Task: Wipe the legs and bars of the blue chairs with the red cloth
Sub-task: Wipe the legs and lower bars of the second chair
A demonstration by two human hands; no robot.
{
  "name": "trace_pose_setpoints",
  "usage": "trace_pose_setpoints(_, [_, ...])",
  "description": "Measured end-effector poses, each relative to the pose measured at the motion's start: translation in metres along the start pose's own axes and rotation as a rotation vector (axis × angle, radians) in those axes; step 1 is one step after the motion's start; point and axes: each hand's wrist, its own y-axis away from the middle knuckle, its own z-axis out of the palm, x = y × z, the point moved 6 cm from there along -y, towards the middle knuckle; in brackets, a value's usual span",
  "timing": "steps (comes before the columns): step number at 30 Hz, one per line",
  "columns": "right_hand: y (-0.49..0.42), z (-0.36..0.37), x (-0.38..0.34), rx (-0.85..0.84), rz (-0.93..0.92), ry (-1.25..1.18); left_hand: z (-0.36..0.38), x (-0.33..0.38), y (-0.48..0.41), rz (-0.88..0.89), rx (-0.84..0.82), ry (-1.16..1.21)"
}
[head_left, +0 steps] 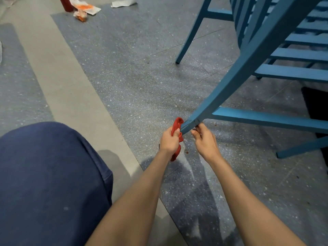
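One red cloth (178,122) in left hand (169,141)

Both bare forearms reach forward from the lower edge of the view, side by side and drawing slightly together toward the wrists. The left hand (170,140) shows its back to the camera, its fingers curled round the red cloth (178,123) and its thumb laid over the top of it. The right hand (205,142) sits just beside it, fingers bent at the lower end of the blue chair leg (230,82), apparently pinching it, though the fingertips are partly hidden. A bent knee (48,178) in dark blue fabric fills the lower left.
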Motion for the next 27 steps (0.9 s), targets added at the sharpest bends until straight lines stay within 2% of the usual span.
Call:
trace_pose_setpoints(4, [-0.003, -0.005, 0.002, -0.082, 0.017, -0.033, 0.003, 0.018, 0.008, 0.026, 0.008, 0.025])
trace_pose_setpoints(9, [0.002, -0.013, -0.006, -0.014, -0.003, -0.268, 0.011, 0.026, 0.021, 0.194, -0.002, 0.045])
trace_pose_setpoints(13, [0.006, -0.011, -0.008, -0.004, 0.004, -0.332, 0.008, 0.025, 0.025, 0.310, -0.066, 0.017])
trace_pose_setpoints(20, [0.005, -0.008, -0.008, -0.057, 0.025, -0.260, 0.003, 0.016, 0.009, -0.003, -0.088, -0.164])
trace_pose_setpoints(23, [0.005, -0.009, -0.008, -0.066, 0.029, -0.258, 0.007, 0.028, 0.012, 0.006, -0.103, -0.116])
trace_pose_setpoints(27, [0.004, -0.010, -0.007, -0.059, 0.033, -0.276, 0.013, 0.042, 0.025, 0.110, -0.082, -0.037])
